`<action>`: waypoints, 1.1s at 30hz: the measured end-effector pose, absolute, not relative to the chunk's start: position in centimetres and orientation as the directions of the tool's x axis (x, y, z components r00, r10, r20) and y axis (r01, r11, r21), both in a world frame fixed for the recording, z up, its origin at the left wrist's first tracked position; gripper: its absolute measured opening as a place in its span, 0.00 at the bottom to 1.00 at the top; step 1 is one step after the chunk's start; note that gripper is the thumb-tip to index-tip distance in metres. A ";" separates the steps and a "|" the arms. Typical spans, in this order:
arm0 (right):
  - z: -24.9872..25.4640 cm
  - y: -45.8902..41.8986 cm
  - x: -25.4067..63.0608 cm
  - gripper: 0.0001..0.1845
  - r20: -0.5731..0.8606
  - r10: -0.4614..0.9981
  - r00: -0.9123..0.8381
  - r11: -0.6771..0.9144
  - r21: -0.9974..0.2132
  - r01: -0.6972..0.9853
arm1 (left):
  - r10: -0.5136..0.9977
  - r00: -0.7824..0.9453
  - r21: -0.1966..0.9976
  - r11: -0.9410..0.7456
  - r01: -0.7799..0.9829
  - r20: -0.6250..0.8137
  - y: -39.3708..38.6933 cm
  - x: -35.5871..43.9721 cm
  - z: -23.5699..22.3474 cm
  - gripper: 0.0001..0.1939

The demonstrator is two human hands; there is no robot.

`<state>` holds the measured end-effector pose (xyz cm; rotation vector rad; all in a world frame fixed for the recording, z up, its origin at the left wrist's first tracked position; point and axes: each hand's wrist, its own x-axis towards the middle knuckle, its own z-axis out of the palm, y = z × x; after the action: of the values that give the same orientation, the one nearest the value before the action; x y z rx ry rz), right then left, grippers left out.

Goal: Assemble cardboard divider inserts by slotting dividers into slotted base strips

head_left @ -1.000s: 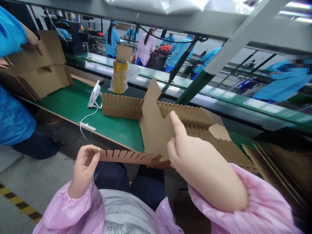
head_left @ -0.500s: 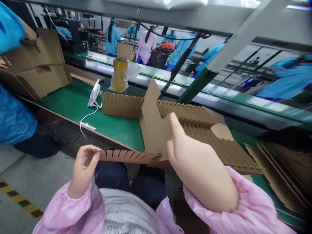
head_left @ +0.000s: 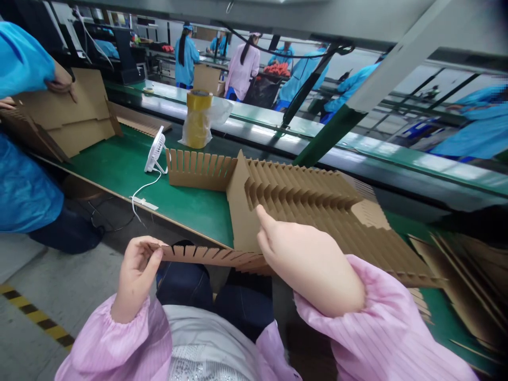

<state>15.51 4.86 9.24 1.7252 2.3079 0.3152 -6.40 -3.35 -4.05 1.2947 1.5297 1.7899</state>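
My left hand [head_left: 137, 275] pinches the left end of a slotted cardboard strip [head_left: 210, 255] between thumb and fingers. The strip runs along the table's near edge to the right, its slots facing up. My right hand [head_left: 305, 254] is on an upright cardboard divider panel [head_left: 240, 211], index finger stretched along it and the other fingers closed and partly hidden. Right of this panel stand several parallel cardboard dividers [head_left: 317, 211], each with a notch in its top edge. A second slotted strip [head_left: 200, 172] projects left from the far side, slots up.
A small white fan [head_left: 156, 151] with a cable stands on the green table [head_left: 198, 211]. Behind it is a yellow tape roll [head_left: 198, 119] in plastic. Flat cardboard sheets [head_left: 464, 286] lie at right. A blue-sleeved co-worker handles cardboard [head_left: 85, 100] at left. A slanted post [head_left: 333, 135] crosses behind.
My right hand has moved left and down, and the nearest divider panel has come down with it, level with the others. My left hand keeps its hold on the slotted strip.
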 end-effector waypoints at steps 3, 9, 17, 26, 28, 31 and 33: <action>9.0 5.1 15.9 0.21 -0.024 0.939 -0.343 0.334 0.297 0.895 | 0.811 -0.459 0.930 -0.284 0.232 0.363 -3.4 -6.4 -4.1 0.04; 9.3 6.6 16.4 0.19 -0.037 0.885 -0.464 0.457 0.261 0.850 | 0.812 -0.454 0.928 -0.284 0.244 0.367 -3.2 -6.6 -4.2 0.05; 9.5 7.9 16.6 0.20 -0.046 0.824 -0.564 0.560 0.212 0.801 | 0.770 -0.445 0.878 -0.311 0.364 0.458 -3.3 -8.3 -2.2 0.12; 5.7 4.4 23.1 0.17 0.504 0.769 -0.393 0.533 -0.165 0.830 | 0.638 0.709 0.106 -0.761 0.640 0.300 9.5 -7.9 7.7 0.24; 4.2 2.9 25.1 0.14 0.573 0.736 -0.361 0.559 -0.213 0.801 | 0.561 0.816 0.008 -0.825 0.565 0.137 13.2 -6.4 6.6 0.29; 1.5 1.1 28.3 0.14 0.676 0.698 -0.236 0.507 -0.233 0.830 | 0.498 0.867 -0.108 -0.863 0.493 -0.025 16.7 -4.9 4.4 0.36; -0.5 0.4 31.2 0.14 0.717 0.687 -0.119 0.405 -0.242 0.882 | 0.485 0.871 -0.137 -0.870 0.473 -0.072 17.8 -4.8 3.4 0.38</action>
<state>31.16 0.43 -0.47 2.2930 3.1844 0.5285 -4.79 17.83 3.35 3.1495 0.8098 -0.1703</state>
